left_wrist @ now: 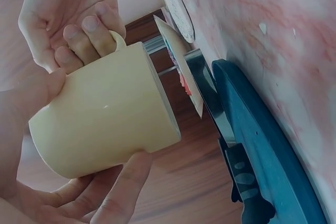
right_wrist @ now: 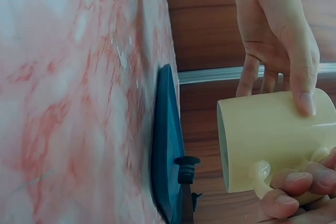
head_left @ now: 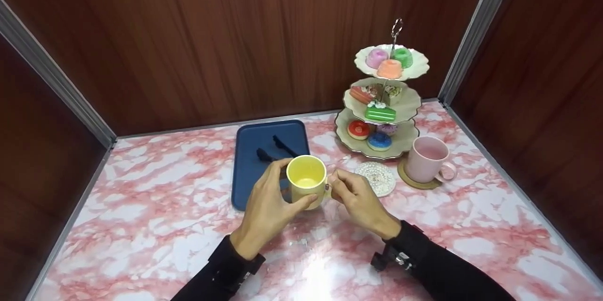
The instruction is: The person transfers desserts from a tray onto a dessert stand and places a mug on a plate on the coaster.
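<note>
A pale yellow mug [head_left: 301,197] is held upright over the right edge of a blue tray [head_left: 245,164], its inside visible from above. My left hand [head_left: 267,204] grips the mug's body, with the thumb along the near side and fingers round the far side. On the right, my right hand [head_left: 362,199] holds the handle [left_wrist: 118,40] in curled fingers. In the left wrist view, the mug's lower end is raised off the table. On the tray lies a black-handled knife [left_wrist: 244,174] beside another black-handled piece [head_left: 264,155], partly hidden behind the mug and left hand.
A round white beaded coaster [head_left: 377,178] lies just beyond the right hand. Farther right, a pink mug [head_left: 424,164] stands on a tan coaster [head_left: 404,179]. Behind them rises a three-tier stand [head_left: 351,143] bearing toy cakes and doughnuts. Wood-grain panels [head_left: 264,46] enclose the table.
</note>
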A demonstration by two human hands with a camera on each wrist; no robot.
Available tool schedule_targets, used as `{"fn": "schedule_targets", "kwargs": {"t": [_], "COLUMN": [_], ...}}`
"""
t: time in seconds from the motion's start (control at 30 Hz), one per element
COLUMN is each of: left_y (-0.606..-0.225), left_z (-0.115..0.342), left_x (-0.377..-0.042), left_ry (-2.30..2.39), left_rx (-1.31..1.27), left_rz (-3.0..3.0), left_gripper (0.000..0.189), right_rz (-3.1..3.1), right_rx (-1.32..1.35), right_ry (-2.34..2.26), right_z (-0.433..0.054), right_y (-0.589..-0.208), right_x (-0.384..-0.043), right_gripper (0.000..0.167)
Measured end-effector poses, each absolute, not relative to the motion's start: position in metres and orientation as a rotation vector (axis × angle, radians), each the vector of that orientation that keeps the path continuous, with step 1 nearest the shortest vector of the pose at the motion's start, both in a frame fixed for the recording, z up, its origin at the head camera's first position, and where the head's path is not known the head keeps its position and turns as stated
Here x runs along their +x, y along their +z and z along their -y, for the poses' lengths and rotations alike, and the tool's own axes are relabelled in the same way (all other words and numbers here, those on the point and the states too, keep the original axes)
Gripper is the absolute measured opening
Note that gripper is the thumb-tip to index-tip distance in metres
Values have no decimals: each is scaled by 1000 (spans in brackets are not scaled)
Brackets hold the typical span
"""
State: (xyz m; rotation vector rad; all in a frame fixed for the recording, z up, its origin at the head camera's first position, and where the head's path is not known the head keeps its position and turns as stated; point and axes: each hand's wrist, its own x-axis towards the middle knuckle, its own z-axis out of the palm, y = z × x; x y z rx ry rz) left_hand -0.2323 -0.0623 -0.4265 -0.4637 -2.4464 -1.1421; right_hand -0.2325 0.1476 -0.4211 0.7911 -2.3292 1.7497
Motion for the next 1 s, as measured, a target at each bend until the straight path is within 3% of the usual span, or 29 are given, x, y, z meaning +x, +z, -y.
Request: {"fn": "schedule_targets", "kwargs": {"t": [1.0], "left_y": [-432], "left_z": [51], "left_x": [-232], "left_ry": [-992], "left_rx": [-570], "left_rz": [2469], "left_gripper": [71], "right_rz": [2305], "right_rx": [698], "right_ry": [1717], "right_z": [-183], "right_y": [-426], "right_x": [-229], "right_gripper": [32]}}
